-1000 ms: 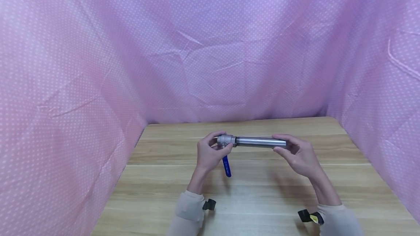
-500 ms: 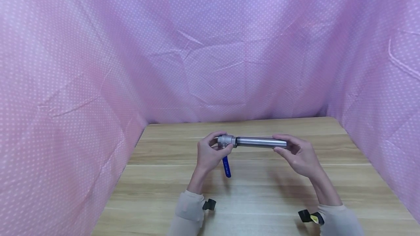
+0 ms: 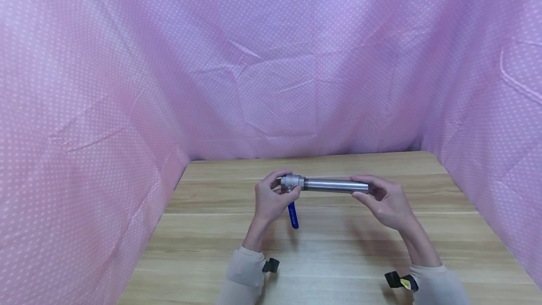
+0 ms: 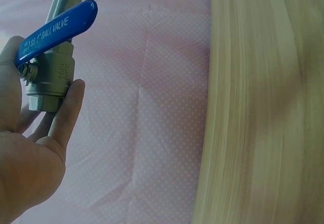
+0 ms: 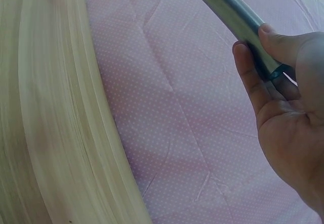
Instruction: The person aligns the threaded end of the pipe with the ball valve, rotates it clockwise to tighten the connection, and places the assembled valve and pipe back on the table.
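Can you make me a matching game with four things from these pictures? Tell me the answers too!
Things:
1. valve handle
2. metal pipe
3. cloth
4. table

Clues:
A. pink with white dots
B. held near one end by the right hand
C. light brown with wood grain
D. blue with white letters

Right pairs: 1-D, 2-B, 3-A, 4-C.

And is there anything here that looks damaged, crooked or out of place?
Nothing stands out. The left hand holds the valve, the right hand holds the pipe, and the two parts look in line. I see no damage, only creases in the cloth.
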The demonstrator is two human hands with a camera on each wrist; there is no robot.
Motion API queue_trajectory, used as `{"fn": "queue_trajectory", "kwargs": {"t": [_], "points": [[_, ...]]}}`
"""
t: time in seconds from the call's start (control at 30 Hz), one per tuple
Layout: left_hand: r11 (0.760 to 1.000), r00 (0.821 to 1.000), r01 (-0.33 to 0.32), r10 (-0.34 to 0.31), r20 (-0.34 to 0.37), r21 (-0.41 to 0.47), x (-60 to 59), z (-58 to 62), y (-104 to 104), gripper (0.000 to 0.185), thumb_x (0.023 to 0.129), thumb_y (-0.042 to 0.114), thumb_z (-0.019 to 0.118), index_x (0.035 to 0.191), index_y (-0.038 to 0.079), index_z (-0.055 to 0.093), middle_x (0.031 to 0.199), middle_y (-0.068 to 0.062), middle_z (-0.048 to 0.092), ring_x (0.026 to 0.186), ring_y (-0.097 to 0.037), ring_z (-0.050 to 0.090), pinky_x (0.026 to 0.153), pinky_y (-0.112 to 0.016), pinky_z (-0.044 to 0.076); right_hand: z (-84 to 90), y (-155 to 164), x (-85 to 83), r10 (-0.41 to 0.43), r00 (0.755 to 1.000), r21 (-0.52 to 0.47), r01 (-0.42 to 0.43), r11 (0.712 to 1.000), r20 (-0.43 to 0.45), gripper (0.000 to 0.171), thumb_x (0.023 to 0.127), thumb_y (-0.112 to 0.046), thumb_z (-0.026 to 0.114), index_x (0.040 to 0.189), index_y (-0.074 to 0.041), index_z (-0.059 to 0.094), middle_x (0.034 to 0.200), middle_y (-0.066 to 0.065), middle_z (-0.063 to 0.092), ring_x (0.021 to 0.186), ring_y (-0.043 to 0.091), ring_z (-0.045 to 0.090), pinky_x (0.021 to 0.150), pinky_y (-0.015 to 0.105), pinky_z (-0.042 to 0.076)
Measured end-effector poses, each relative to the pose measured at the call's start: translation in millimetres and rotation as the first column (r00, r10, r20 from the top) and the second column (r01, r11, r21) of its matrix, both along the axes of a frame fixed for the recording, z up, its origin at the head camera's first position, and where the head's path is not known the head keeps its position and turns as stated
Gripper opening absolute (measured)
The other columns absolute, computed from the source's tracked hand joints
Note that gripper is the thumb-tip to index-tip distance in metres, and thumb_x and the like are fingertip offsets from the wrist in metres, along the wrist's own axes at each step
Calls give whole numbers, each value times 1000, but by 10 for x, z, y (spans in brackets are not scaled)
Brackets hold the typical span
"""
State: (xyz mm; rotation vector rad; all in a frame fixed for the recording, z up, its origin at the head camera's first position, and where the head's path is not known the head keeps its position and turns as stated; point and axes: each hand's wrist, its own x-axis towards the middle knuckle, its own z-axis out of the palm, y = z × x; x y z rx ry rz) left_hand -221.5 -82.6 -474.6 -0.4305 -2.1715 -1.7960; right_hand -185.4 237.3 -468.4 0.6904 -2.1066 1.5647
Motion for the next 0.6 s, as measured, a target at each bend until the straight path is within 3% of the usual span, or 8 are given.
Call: {"fn": "queue_trajectory", "kwargs": {"t": [0.2,0.3,0.43,0.6], "points": [[1000,1000,1,-1,-4,-4,6,6,12,43,85,11,95,126,8,82,122,-17,83,103,-32,84,83,-30,72,9,-9,6,-14,1000,0,14,1000,23,44,86,20,84,127,5,80,99,-14,79,67,-2,58,49,28,44],[1000,1000,1,-1,-3,-3,8,14,16,43,85,11,95,126,8,82,122,-17,83,103,-32,84,83,-30,72,11,-3,6,-25,998,16,24,1000,51,42,88,17,85,128,5,79,93,-7,81,67,-2,63,49,25,46],[1000,1000,-6,6,-2,-7,9,18,18,43,85,12,95,126,8,82,123,-17,82,104,-32,84,85,-30,72,12,10,6,0,995,40,-4,999,99,39,93,12,83,131,8,76,85,5,83,70,6,75,55,21,55],[1000,1000,-18,18,1,8,8,7,17,43,84,10,95,125,8,82,120,-17,83,101,-30,84,83,-30,72,20,11,-3,56,988,53,-64,997,147,32,102,7,75,134,5,74,82,8,81,68,13,76,61,23,62]]}}
